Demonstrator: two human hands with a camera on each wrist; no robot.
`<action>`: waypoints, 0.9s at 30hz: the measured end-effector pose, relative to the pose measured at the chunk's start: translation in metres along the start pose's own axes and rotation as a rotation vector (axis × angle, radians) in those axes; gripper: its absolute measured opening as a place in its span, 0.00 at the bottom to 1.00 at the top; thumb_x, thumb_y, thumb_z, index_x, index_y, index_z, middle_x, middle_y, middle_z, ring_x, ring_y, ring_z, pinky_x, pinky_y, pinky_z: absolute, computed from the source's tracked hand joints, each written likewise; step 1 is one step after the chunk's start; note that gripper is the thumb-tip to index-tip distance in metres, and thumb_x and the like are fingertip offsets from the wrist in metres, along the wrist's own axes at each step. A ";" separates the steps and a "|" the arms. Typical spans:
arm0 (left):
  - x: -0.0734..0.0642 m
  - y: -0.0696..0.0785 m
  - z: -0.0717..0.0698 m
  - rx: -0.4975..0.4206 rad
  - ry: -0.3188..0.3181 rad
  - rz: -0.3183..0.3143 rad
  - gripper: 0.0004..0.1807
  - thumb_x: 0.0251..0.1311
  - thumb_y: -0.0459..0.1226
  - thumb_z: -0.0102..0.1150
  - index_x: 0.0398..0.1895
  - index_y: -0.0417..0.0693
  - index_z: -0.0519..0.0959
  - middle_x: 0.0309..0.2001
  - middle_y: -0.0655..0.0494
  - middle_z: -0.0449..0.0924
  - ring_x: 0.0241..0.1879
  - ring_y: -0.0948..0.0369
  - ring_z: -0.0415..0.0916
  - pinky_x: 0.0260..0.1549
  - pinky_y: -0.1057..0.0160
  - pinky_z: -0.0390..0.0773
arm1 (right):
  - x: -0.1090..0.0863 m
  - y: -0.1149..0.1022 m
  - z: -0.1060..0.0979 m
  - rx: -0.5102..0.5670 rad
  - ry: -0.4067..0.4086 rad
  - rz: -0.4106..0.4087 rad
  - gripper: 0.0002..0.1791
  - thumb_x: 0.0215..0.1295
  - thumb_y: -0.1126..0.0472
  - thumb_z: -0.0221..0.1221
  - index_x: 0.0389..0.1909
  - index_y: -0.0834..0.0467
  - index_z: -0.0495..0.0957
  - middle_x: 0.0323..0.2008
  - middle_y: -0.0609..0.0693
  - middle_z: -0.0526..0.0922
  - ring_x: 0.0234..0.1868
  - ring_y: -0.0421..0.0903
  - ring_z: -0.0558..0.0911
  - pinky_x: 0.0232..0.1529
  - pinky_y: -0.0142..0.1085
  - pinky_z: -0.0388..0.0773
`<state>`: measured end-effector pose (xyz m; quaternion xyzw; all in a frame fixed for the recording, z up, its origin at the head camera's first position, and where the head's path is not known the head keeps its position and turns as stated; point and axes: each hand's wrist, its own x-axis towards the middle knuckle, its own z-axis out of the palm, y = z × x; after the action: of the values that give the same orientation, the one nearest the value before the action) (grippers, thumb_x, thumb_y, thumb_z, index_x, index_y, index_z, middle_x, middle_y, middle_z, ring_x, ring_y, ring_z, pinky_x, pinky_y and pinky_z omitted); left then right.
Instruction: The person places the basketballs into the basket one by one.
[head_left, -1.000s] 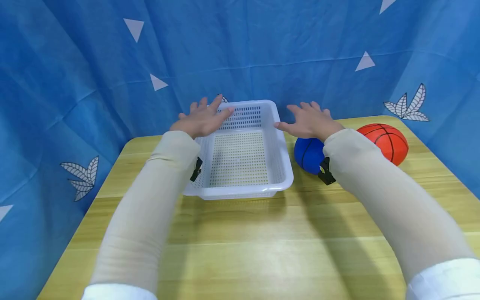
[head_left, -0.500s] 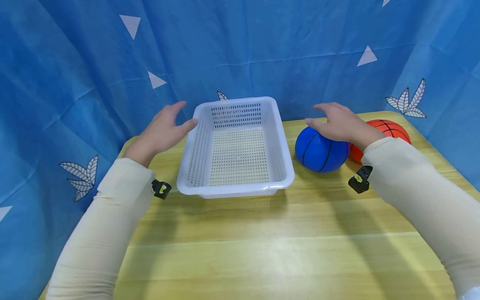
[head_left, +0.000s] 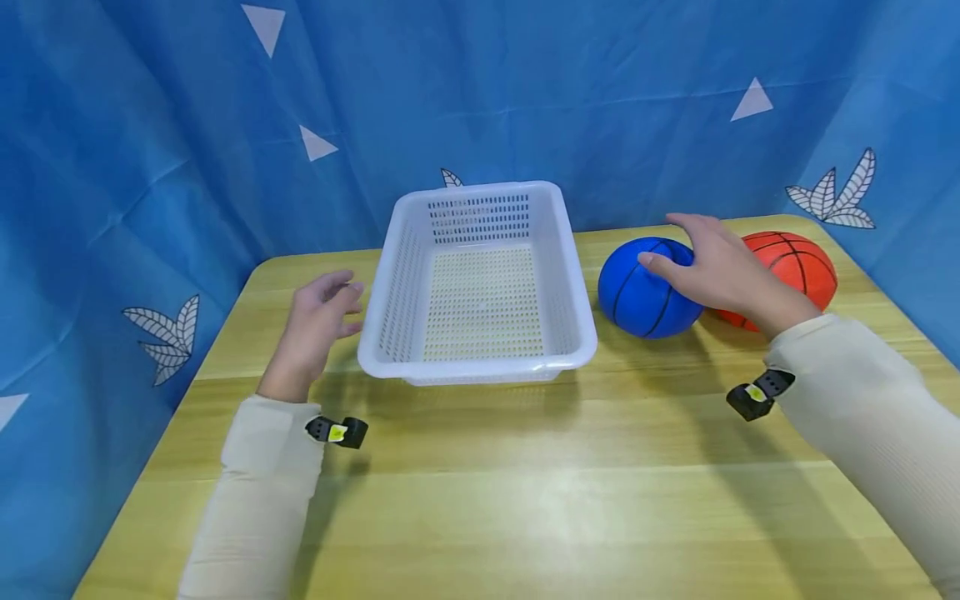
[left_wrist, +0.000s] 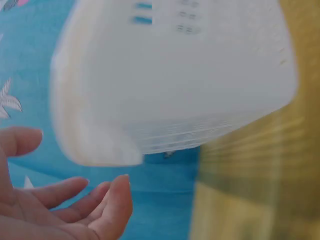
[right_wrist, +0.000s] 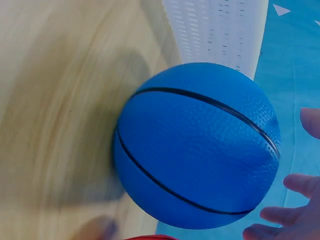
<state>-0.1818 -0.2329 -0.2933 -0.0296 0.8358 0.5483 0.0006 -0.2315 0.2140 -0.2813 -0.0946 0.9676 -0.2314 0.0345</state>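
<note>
A white perforated plastic basket (head_left: pixel 480 371) stands on the table in the head view. My left hand (head_left: pixel 311 329) is beside its left side, fingers loosely bent and holding nothing. In the left wrist view, a gap separates that hand's fingertips from the basket's wall (left_wrist: pixel 165 85). To the right of the basket lies a small blue basketball (head_left: pixel 637 292). My right hand (head_left: pixel 723 267) reaches over its upper right side with thumb and fingers spread. The right wrist view shows the fingers (right_wrist: pixel 302 185) near the blue basketball (right_wrist: pixel 200 150), without a grip on it.
A red basketball (head_left: pixel 802 267) lies at the right behind my right hand, partly hidden. A blue curtain (head_left: pixel 525 83) hangs close behind the wooden table (head_left: pixel 487 500). Each sleeve carries a black camera, such as the left one (head_left: pixel 337 432).
My left hand has moved from above the basket to its left and lower. My right hand has moved right, from the basket's right rim to the blue basketball. Basket and balls stay in place.
</note>
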 end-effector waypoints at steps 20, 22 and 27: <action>-0.010 -0.042 0.028 -0.262 -0.075 -0.029 0.25 0.69 0.39 0.45 0.62 0.30 0.65 0.57 0.36 0.69 0.46 0.55 0.76 0.35 0.65 0.82 | -0.009 0.018 0.027 0.067 0.018 0.042 0.58 0.55 0.31 0.55 0.74 0.56 0.35 0.69 0.69 0.49 0.63 0.71 0.57 0.51 0.71 0.64; -0.009 -0.040 0.027 -0.264 -0.058 -0.009 0.25 0.69 0.39 0.45 0.62 0.30 0.65 0.56 0.37 0.69 0.47 0.53 0.75 0.36 0.65 0.82 | -0.008 0.018 0.030 0.087 0.041 0.047 0.62 0.53 0.31 0.58 0.74 0.55 0.32 0.70 0.68 0.46 0.64 0.71 0.55 0.51 0.71 0.64; -0.010 -0.040 0.027 -0.288 -0.062 0.002 0.25 0.69 0.37 0.45 0.63 0.28 0.63 0.53 0.37 0.69 0.46 0.55 0.77 0.36 0.63 0.83 | -0.007 0.022 0.039 0.077 0.072 0.044 0.65 0.48 0.33 0.63 0.74 0.55 0.32 0.71 0.67 0.43 0.66 0.70 0.52 0.51 0.71 0.63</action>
<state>-0.1709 -0.2238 -0.3408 -0.0117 0.7482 0.6630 0.0218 -0.2241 0.2179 -0.3256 -0.0633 0.9605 -0.2708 0.0085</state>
